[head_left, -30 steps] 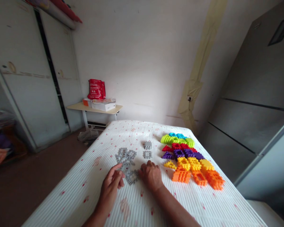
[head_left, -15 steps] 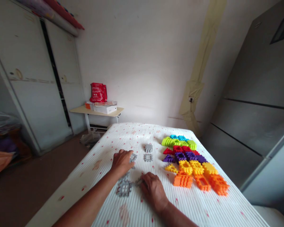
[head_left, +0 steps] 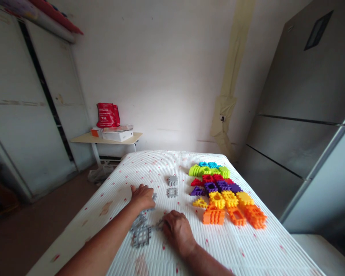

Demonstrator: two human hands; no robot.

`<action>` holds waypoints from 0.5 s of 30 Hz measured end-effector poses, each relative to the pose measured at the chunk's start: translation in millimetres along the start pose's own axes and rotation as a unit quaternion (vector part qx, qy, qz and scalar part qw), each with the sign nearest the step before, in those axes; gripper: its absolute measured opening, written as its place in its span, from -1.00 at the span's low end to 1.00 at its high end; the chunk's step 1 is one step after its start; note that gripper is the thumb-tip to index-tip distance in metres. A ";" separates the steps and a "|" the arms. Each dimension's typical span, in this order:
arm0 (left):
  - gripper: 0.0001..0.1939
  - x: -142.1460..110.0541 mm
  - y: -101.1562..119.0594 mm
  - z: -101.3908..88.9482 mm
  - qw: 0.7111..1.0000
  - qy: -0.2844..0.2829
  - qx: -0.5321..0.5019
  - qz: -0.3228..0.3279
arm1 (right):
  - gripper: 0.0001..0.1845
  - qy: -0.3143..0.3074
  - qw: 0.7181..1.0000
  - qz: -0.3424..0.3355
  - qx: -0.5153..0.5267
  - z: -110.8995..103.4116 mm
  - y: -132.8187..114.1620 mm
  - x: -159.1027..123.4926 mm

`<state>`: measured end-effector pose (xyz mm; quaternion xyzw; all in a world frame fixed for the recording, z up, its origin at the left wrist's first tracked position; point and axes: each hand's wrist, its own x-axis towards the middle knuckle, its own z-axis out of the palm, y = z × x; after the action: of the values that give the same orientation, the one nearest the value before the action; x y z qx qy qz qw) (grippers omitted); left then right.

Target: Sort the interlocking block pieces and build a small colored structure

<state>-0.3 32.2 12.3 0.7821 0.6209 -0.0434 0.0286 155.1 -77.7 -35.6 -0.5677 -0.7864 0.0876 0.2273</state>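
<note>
The left hand [head_left: 143,197] curls over grey notched plastic pieces [head_left: 139,221] on the white ribbed cover [head_left: 247,253], its grip hidden from me. The right hand [head_left: 177,232], fingers bent, touches another grey piece [head_left: 159,225]; whether it grips, I can't tell.

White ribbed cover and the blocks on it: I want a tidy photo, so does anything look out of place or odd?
Yes: the grey plastic lattice pieces near the left hand lie jumbled, while the brightly coloured plastic blocks sit grouped by colour. The white ribbed cover also bears brownish blotches, perhaps stains or print.
</note>
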 end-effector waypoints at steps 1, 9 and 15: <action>-0.65 0.1 0.7 -1.1 1.000 -0.006 0.003 -0.002 | -0.85 0.000 1.000 0.000 -0.001 -0.7 -0.2 0.1; -0.67 -0.9 0.2 1.2 0.999 0.036 -0.026 -0.011 | -0.84 0.008 1.000 -0.001 -0.003 -1.7 -0.5 -0.5; -0.56 3.1 18.2 -5.0 0.992 0.095 -0.070 0.043 | -0.85 0.009 1.000 0.000 0.000 -0.2 0.2 -0.2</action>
<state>18.2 31.6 16.8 0.8047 0.5882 0.0760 0.0262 155.5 -77.8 -35.5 -0.5686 -0.7843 0.0824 0.2338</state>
